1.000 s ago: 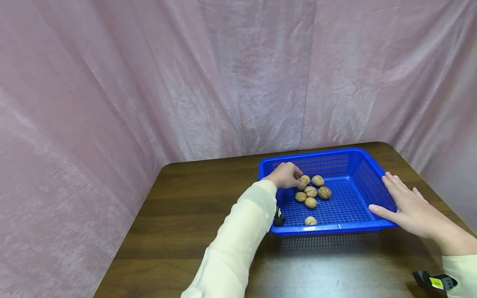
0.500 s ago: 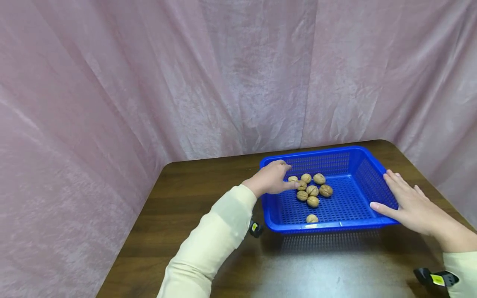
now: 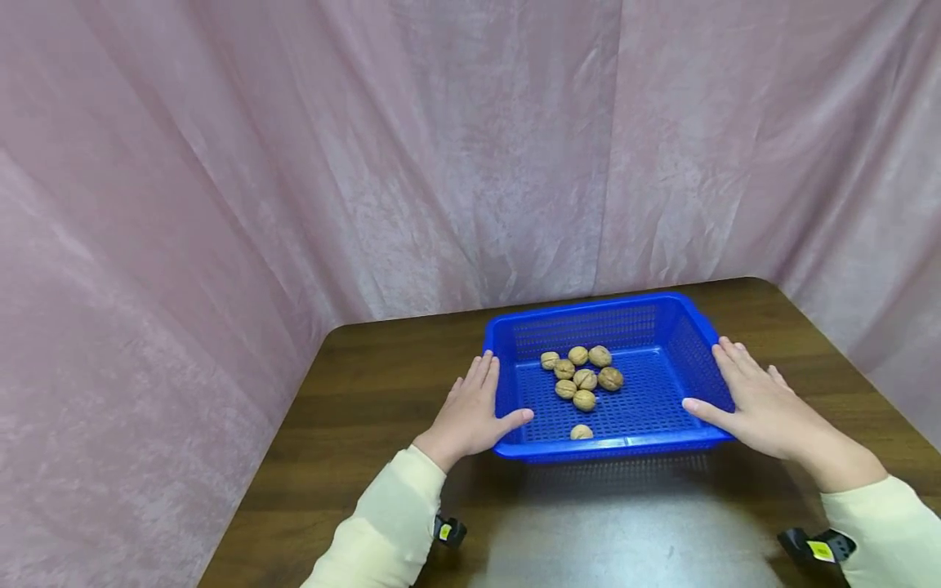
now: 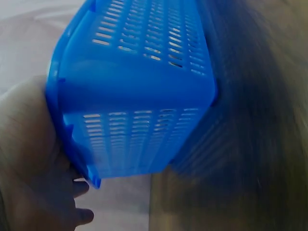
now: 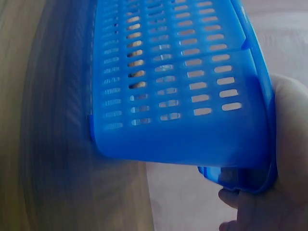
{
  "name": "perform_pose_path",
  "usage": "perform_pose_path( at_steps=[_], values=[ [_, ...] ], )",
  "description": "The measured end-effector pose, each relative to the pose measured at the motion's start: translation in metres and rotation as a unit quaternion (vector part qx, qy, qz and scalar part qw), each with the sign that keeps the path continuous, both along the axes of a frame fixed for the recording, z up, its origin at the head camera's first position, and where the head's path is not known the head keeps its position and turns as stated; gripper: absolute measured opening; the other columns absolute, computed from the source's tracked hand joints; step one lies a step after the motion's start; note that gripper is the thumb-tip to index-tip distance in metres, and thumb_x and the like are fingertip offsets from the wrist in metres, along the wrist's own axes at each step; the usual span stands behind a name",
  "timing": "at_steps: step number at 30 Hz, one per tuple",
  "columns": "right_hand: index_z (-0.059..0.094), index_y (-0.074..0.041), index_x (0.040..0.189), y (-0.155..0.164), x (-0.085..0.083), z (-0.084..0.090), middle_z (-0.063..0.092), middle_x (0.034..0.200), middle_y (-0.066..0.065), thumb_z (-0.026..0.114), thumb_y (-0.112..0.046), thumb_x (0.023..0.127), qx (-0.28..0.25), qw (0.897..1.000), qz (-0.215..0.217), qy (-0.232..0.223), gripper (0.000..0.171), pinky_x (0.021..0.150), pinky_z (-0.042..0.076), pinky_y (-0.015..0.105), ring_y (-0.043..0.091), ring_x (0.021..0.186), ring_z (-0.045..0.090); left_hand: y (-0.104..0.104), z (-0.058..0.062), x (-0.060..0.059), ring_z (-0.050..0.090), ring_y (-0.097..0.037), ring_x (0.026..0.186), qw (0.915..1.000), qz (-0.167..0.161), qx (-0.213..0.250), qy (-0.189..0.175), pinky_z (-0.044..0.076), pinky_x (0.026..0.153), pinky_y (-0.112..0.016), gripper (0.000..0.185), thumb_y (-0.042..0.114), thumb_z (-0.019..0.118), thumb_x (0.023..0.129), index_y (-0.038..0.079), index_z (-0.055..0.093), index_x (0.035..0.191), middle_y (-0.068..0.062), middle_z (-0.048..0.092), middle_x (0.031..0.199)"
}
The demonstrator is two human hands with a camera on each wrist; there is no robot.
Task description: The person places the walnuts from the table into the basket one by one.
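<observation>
A blue plastic basket (image 3: 632, 444) with slotted walls stands on the wooden table. Inside, several walnuts (image 3: 585, 380) cluster left of centre, and a lone walnut (image 3: 581, 432) lies by the near wall. My left hand (image 3: 470, 415) rests on the left rim, fingers straight and thumb reaching over the inside. Opposite it, my right hand (image 3: 764, 410) lies on the right rim in the same way. Each wrist view shows the basket's outer wall (image 4: 134, 86) with that hand against the rim; part of the fingers is hidden behind the rim there.
The brown wooden table (image 3: 367, 392) reaches out left and right of the basket. A pink curtain (image 3: 478, 163) hangs behind its back edge. Small black devices (image 3: 450, 531) sit at both wrists.
My left hand has left the walnuts, where it set one down, and moved onto the left rim. The basket has shifted left, and my right hand has moved left with it.
</observation>
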State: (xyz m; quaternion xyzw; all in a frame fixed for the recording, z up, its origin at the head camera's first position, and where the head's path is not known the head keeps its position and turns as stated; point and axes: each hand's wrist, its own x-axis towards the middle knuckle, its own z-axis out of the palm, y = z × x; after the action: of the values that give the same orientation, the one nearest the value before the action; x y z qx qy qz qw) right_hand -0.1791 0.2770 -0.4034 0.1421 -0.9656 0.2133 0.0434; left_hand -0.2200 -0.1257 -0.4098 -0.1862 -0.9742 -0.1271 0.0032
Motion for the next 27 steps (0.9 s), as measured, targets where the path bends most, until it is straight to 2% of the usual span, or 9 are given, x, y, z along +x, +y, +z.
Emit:
perform_pose_path(
  at_steps=[5,8,12,18,22,27],
  values=[
    [0.007,0.009,0.15,-0.035,-0.008,0.001,-0.001,0.156,0.03,0.047,-0.068,0.089,0.011,1.0,-0.007,-0.003,0.105,0.104,-0.001,0.071,0.045,0.142,-0.003,-0.033,-0.004,-0.005,-0.002,-0.022,0.147,0.9994,0.02,0.027,-0.003,0.014,0.115,-0.051,0.105,0.074,0.048,0.084,0.01,0.008,0.155,-0.004,0.002,0.161],
    [0.008,0.009,0.15,-0.054,-0.012,0.0,0.002,0.156,0.029,0.044,-0.071,0.088,0.013,1.0,-0.007,-0.002,0.108,0.104,0.001,0.071,0.044,0.143,-0.002,-0.053,-0.006,-0.006,-0.003,-0.021,0.147,0.9989,0.032,0.034,-0.008,0.012,0.115,-0.052,0.106,0.076,0.047,0.082,0.012,0.006,0.156,-0.002,0.001,0.161],
    [0.01,0.009,0.15,-0.079,-0.014,-0.003,0.003,0.156,0.028,0.042,-0.074,0.087,0.012,1.0,-0.004,-0.001,0.109,0.105,0.003,0.071,0.043,0.143,0.0,-0.078,-0.01,-0.003,-0.005,-0.019,0.147,0.9981,0.047,0.036,-0.019,0.01,0.115,-0.053,0.11,0.083,0.041,0.078,0.015,0.004,0.156,0.001,-0.001,0.161],
    [0.013,0.01,0.149,-0.104,-0.014,-0.002,0.007,0.156,0.028,0.041,-0.076,0.086,0.009,1.0,-0.002,0.007,0.11,0.105,0.003,0.07,0.044,0.143,0.003,-0.103,-0.008,0.001,-0.006,-0.02,0.147,0.9967,0.056,0.052,-0.025,0.009,0.114,-0.055,0.107,0.08,0.044,0.08,0.016,0.003,0.156,0.002,-0.002,0.161],
    [0.012,0.008,0.15,-0.107,-0.014,-0.001,0.006,0.156,0.028,0.039,-0.077,0.085,0.007,1.0,-0.003,0.002,0.11,0.105,0.002,0.071,0.044,0.143,0.002,-0.109,-0.01,0.0,-0.004,-0.02,0.147,0.996,0.056,0.068,-0.011,0.01,0.114,-0.055,0.099,0.073,0.046,0.085,0.016,0.007,0.156,0.001,0.002,0.161],
    [0.009,0.007,0.151,-0.104,-0.015,-0.002,0.002,0.157,0.026,0.039,-0.072,0.09,-0.018,1.0,0.0,-0.014,0.104,0.104,0.0,0.071,0.042,0.144,-0.002,-0.117,-0.014,0.001,0.005,-0.02,0.147,0.9932,0.051,0.096,0.041,0.014,0.114,-0.055,0.085,0.067,0.038,0.093,0.011,0.019,0.154,-0.004,0.013,0.16]
  ],
)
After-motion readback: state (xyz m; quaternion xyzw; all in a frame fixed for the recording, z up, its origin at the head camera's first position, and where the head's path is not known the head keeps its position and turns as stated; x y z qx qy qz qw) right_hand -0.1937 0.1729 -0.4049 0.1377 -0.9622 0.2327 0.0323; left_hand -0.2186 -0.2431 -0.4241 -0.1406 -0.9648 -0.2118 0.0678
